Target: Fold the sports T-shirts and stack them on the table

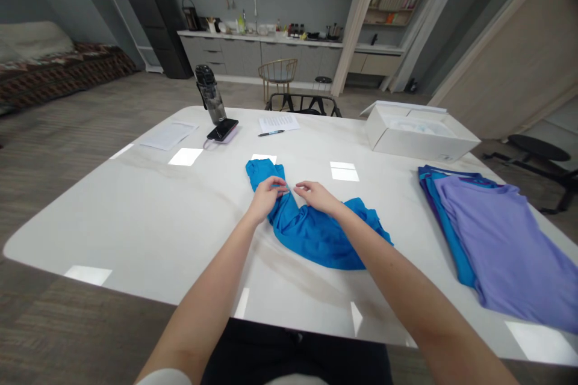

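A bright blue garment [320, 239] lies bunched and curved on the white table [158, 234]. My left hand [268, 195] rests at its upper left part, thumb and fingers pinched together at the cloth's edge beside a small pale strip. Just to the right, my right hand [315, 194] hovers at the inner edge of the cloth with its thumb and fingertips close together. Whether anything thin is between the right fingertips is too small to tell. A narrow gap separates the two hands.
Folded purple and blue garments [501, 240] lie at the right. Behind them stands an open white box [415, 132]. Farther back are a bottle [211, 96], a phone [223, 130], a pen [271, 133] and papers [169, 135]. A chair [304, 104] stands beyond the table.
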Demonstrator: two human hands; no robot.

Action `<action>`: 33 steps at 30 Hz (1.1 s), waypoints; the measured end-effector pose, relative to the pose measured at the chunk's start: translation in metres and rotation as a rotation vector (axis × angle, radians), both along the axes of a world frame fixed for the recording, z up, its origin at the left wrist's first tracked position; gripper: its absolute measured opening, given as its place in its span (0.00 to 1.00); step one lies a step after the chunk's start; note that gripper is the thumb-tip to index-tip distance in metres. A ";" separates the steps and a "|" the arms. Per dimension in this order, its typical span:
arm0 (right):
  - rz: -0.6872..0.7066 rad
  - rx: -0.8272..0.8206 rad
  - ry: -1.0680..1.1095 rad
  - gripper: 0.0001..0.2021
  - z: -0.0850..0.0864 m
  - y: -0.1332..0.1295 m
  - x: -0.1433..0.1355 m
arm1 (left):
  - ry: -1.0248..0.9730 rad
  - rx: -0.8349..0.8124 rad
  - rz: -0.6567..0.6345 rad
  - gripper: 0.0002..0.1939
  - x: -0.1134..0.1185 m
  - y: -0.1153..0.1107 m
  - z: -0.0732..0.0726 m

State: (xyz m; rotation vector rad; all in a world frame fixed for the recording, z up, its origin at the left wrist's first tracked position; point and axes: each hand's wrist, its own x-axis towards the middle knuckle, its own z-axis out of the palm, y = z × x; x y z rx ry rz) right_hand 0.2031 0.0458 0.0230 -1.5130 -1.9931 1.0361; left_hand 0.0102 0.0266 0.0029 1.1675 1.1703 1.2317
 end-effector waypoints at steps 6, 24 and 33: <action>-0.021 0.093 -0.090 0.08 -0.013 0.030 -0.068 | 0.177 -0.028 0.560 0.15 -0.027 0.015 -0.015; -0.187 -0.610 0.706 0.18 0.023 -0.009 0.008 | 0.800 0.118 0.073 0.35 0.002 0.000 -0.014; -0.175 -0.185 0.014 0.06 -0.005 0.012 0.015 | 0.662 0.185 -0.015 0.38 0.004 0.025 -0.017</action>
